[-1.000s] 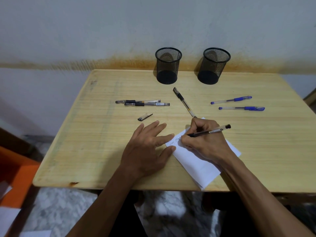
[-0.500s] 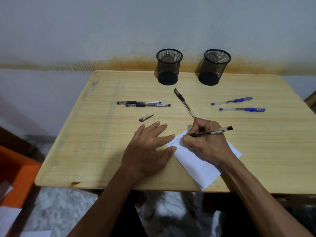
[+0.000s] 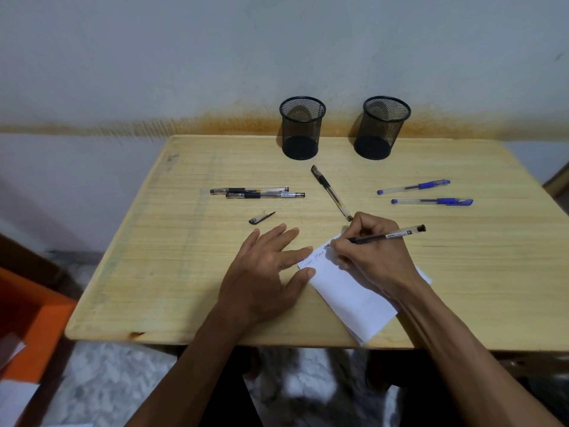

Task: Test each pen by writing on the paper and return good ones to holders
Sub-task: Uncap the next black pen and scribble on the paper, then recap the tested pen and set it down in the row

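On the worktop [image 3: 184,272], the right hand [image 3: 374,254] grips a black pen [image 3: 388,235], tip on the paper [image 3: 348,291]; the left hand [image 3: 264,272] lies flat, fingers spread, pinning its corner. Both holders [image 3: 302,127] stand behind.

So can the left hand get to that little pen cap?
Probably yes. The left hand lies flat, holding nothing, and the pen cap sits just beyond its fingertips on bare table, nothing between them.

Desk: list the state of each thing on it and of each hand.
Left holder: upright, empty.
Right holder: upright, empty.
Held pen: uncapped, writing.
Cap: off, lying loose.
Paper: pinned flat, written on.
Left hand: flat, pressing paper.
Right hand: gripping pen.
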A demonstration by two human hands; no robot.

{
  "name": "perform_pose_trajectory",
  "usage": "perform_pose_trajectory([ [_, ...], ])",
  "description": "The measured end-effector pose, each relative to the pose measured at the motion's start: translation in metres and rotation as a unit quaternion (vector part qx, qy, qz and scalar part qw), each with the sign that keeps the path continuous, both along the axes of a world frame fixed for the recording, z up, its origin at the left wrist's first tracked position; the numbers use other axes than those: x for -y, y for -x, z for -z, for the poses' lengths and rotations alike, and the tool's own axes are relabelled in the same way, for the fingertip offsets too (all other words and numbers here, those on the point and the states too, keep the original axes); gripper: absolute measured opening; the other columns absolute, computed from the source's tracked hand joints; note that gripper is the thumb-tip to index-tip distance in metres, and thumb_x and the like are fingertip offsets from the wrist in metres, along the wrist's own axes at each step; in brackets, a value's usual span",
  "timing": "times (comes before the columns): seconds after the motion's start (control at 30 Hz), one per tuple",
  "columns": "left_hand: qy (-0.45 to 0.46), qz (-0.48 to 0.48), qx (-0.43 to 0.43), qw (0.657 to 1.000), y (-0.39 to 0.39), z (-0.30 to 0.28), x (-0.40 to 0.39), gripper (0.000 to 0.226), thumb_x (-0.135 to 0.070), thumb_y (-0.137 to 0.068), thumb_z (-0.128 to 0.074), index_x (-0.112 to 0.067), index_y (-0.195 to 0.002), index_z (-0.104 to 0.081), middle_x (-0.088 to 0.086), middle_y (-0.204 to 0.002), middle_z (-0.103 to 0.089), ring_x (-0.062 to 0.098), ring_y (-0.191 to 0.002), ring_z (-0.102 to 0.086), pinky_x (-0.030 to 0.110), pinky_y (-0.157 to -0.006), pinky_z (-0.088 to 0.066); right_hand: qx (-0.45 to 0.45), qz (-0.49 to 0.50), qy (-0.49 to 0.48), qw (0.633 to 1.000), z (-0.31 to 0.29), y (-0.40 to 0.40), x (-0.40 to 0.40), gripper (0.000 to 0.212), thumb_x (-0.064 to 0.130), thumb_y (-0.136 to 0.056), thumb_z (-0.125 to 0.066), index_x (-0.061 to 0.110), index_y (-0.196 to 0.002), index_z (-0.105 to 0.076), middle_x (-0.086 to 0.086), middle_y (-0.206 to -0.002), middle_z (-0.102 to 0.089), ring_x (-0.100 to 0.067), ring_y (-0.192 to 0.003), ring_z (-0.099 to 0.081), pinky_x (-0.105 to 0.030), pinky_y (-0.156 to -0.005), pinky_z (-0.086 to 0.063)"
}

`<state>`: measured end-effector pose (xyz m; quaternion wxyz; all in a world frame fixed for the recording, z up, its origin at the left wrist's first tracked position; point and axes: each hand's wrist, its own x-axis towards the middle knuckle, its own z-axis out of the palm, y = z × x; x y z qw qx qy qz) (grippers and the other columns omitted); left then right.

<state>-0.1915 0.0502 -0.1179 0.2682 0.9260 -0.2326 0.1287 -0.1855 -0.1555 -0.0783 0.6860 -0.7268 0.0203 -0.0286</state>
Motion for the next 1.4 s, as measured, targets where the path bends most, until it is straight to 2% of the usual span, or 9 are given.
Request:
perform_pose_trajectory([
  [0.27,0.123,-0.136,0.061,0.981,-0.006,-0.013,0.001,0.02,-0.031,-0.085,-0.074,-0.016,-0.098,-0.076,-0.002,-0.103,-0.071,0.021,-0.101,-0.062,0.043,-0.086,-0.051,-0.033,0.003,-0.069,0.997,0.004,-0.003,0.006,0.033,-0.017,-0.08,-0.065,0.007,-0.059,-0.056,-0.012,-0.052,-0.06,-0.024,-0.047,-0.056,-0.034,-0.058,-0.046],
  [0.43,0.014,-0.282,-0.022,0.959,-0.023,-0.029,-0.003,0.03,-0.033,-0.093,-0.061,-0.017,-0.117,-0.066,0.004,-0.117,-0.061,0.027,-0.112,-0.049,0.042,-0.094,-0.038,-0.031,0.001,-0.066,0.997,0.001,0.0,0.006,0.028,-0.011,-0.08,-0.07,0.007,-0.062,-0.057,-0.011,-0.052,-0.062,-0.022,-0.046,-0.057,-0.058,-0.068,-0.055],
  [0.5,-0.026,-0.293,-0.042,0.955,-0.027,-0.03,-0.002,0.029,-0.036,-0.094,-0.059,-0.017,-0.114,-0.069,0.007,-0.118,-0.061,0.03,-0.113,-0.049,0.043,-0.093,-0.038,-0.032,-0.006,-0.07,0.997,-0.003,0.002,0.006,0.026,-0.005,-0.077,-0.072,0.011,-0.061,-0.059,-0.011,-0.053,-0.063,-0.023,-0.049,-0.058,-0.05,-0.062,-0.053],
  [0.6,-0.008,-0.295,-0.043,0.955,-0.028,-0.033,0.0,0.024,-0.034,-0.096,-0.059,-0.019,-0.106,-0.074,0.006,-0.115,-0.064,0.03,-0.113,-0.05,0.043,-0.095,-0.038,-0.042,0.001,-0.066,0.997,-0.006,0.004,0.006,0.022,-0.007,-0.082,-0.073,0.005,-0.069,-0.059,-0.015,-0.059,-0.065,-0.024,-0.053,-0.058,-0.035,-0.056,-0.049],
  [0.73,0.028,-0.275,-0.056,0.959,-0.027,-0.035,0.005,0.015,-0.027,-0.095,-0.062,-0.017,-0.093,-0.073,0.004,-0.104,-0.068,0.028,-0.105,-0.054,0.043,-0.091,-0.039,-0.045,-0.018,-0.125,0.991,-0.011,0.008,0.005,0.024,-0.013,-0.082,-0.072,0.003,-0.076,-0.056,-0.02,-0.065,-0.059,-0.025,-0.053,-0.053,-0.037,-0.059,-0.045],
  [0.87,0.148,-0.226,-0.045,0.962,-0.011,-0.048,0.009,0.005,-0.025,-0.091,-0.065,-0.024,-0.087,-0.069,-0.008,-0.091,-0.067,0.019,-0.093,-0.059,0.037,-0.082,-0.045,-0.038,0.012,-0.12,0.992,-0.032,0.022,0.012,0.014,-0.008,-0.08,-0.079,-0.004,-0.088,-0.068,-0.013,-0.083,-0.078,-0.023,-0.077,-0.075,-0.03,-0.071,-0.063],
  [1.03,0.276,-0.133,-0.062,0.95,0.019,-0.077,0.029,0.009,-0.018,-0.093,-0.067,-0.027,-0.093,-0.07,-0.011,-0.093,-0.07,0.002,-0.09,-0.064,0.012,-0.072,-0.044,0.048,0.014,-0.044,0.998,-0.061,0.04,0.017,0.012,0.009,-0.085,-0.08,0.016,-0.094,-0.078,-0.001,-0.091,-0.081,-0.016,-0.09,-0.078,-0.033,-0.081,-0.064],
  [1.17,0.304,-0.076,-0.053,0.948,0.027,-0.088,0.04,0.017,-0.012,-0.092,-0.068,-0.029,-0.092,-0.07,-0.01,-0.093,-0.071,0.005,-0.089,-0.065,0.013,-0.076,-0.047,0.089,0.051,0.021,0.994,-0.068,0.048,0.017,0.007,0.025,-0.084,-0.081,0.031,-0.087,-0.078,0.015,-0.097,-0.077,0.005,-0.098,-0.069,-0.022,-0.081,-0.057],
  [1.4,0.29,-0.048,-0.052,0.954,0.028,-0.088,0.04,0.009,-0.01,-0.091,-0.069,-0.018,-0.095,-0.072,-0.007,-0.094,-0.071,0.01,-0.093,-0.066,0.013,-0.081,-0.047,0.099,0.059,0.043,0.992,-0.068,0.051,0.02,0.01,0.028,-0.083,-0.082,0.037,-0.081,-0.078,0.013,-0.119,-0.067,0.009,-0.112,-0.06,-0.018,-0.077,-0.05],
])
